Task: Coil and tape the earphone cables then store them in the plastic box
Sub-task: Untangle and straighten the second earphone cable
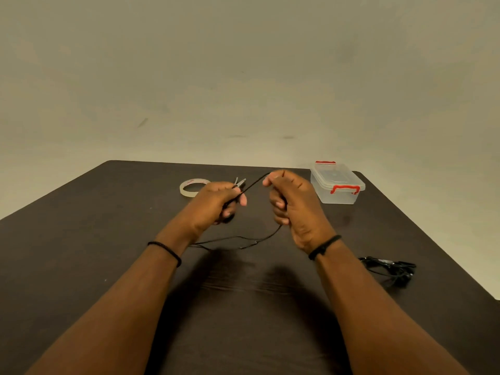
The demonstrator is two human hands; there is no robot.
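Note:
A black earphone cable [253, 185] stretches taut between both hands above the dark table [108, 239]. My left hand [216, 201] grips one end of it in curled fingers. My right hand [289, 198] pinches the cable at the top and holds it in its fist, and the slack hangs down onto the table below. A second black earphone cable [392, 269] lies in a loose bundle near the table's right edge. The clear plastic box [336, 182] with red latches stands lidded at the back right. A roll of clear tape [193, 187] lies at the back left.
Small metal scissors [240, 182] lie on the table behind my left hand, partly hidden by it. A plain wall rises behind the table. The table's right edge runs close to the bundled cable.

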